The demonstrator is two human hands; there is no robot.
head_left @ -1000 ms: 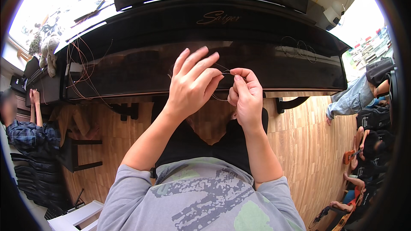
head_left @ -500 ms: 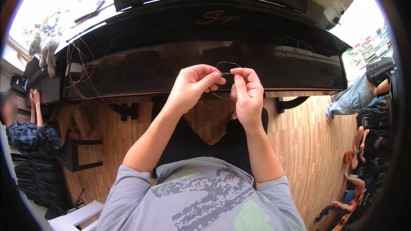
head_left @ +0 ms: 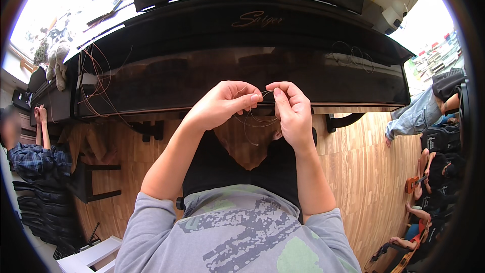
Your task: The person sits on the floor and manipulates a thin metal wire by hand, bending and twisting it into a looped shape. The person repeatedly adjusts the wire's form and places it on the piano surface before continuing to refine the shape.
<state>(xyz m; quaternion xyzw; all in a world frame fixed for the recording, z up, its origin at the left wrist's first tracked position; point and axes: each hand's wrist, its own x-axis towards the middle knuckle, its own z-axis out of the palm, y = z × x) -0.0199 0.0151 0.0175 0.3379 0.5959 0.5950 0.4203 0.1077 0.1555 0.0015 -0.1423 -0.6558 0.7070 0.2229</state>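
In front of the piano's front edge, both hands pinch a thin coiled guitar string (head_left: 266, 91). My left hand (head_left: 226, 105) is closed, its thumb and index fingertip pressed on the wire. Facing it, my right hand (head_left: 293, 112) grips the other side of the loops between thumb and bent fingers. A short span of string shows between the fingertips. Loose loops hang below them, and one free end with a small knob dangles lowest, over the floor. Part of the coil is hidden behind the fingers.
Copper-coloured strings (head_left: 96, 83) lie looped on the left of the glossy black piano (head_left: 202, 78). Another pale coil (head_left: 353, 59) rests on its right. A seated person in a plaid shirt (head_left: 38, 159) is at left; several people sit at right, one with a ukulele (head_left: 413, 184).
Both hands have come slightly lower and nearer to me. The string's loops have shifted, and a free end now hangs below the hands.
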